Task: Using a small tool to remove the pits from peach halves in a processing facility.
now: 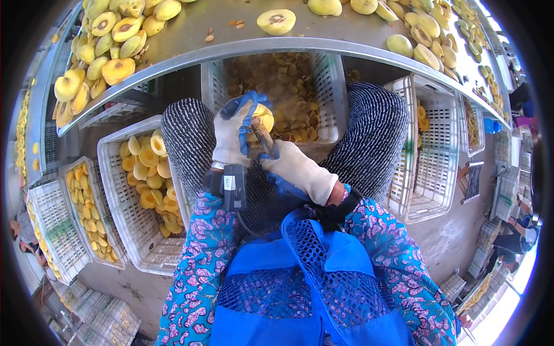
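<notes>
My left hand [236, 127], in a white and blue work glove, holds a yellow fruit half [263, 117], its cut face turned toward my right hand. Gloved the same way, my right hand [298, 168] grips a tool with a wooden-looking handle [262, 135], whose upper end meets the fruit; the working tip is hidden. Both hands are above my lap, near a white plastic crate [329, 99] with many yellow pieces in it. Ahead, a halved fruit with its pit area showing [276, 21] lies on the metal table [233, 43].
Piles of halved fruit [104, 56] lie at the table's left and right [428, 34]. A white crate of hollowed yellow halves [104, 151] stands left of my leg. More white crates [437, 173] stand at the right. Other people [515, 238] are at the far right and far left.
</notes>
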`<action>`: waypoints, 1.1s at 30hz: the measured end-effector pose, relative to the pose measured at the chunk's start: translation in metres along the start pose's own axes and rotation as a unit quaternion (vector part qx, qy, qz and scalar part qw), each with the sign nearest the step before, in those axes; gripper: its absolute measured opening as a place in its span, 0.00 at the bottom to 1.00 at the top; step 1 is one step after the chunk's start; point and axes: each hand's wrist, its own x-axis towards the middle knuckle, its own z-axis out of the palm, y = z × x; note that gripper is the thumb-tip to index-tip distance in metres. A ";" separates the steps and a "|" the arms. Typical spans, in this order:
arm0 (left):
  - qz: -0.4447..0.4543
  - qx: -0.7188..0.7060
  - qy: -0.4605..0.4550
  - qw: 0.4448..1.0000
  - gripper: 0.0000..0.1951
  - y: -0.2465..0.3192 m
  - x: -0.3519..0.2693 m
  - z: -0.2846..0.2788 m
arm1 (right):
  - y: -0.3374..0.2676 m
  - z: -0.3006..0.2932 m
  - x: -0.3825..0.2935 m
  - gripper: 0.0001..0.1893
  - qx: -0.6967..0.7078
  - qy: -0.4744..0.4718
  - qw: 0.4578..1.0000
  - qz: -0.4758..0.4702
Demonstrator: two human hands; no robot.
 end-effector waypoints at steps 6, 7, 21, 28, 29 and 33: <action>0.000 -0.046 0.003 0.999 0.14 0.001 0.001 -0.006 | -0.005 -0.008 -0.002 0.17 -0.038 -0.037 0.999 -0.002; 0.010 -0.019 -0.016 1.000 0.14 0.000 0.004 -0.009 | -0.009 -0.010 -0.004 0.15 0.114 -0.116 0.986 0.044; -0.003 -0.213 -0.138 0.967 0.15 -0.002 -0.001 -0.007 | -0.006 0.006 -0.007 0.11 0.073 -0.027 0.997 0.025; 0.076 0.024 0.011 0.997 0.09 0.001 -0.003 0.004 | -0.028 0.003 -0.023 0.07 0.321 -0.108 0.928 0.155; 0.076 0.022 0.011 0.997 0.09 0.002 -0.004 0.004 | -0.028 0.006 -0.021 0.07 0.289 -0.077 0.942 0.152; 0.046 0.060 -0.010 0.997 0.09 0.003 -0.005 0.006 | 0.000 -0.002 -0.015 0.08 0.368 -0.163 0.909 0.112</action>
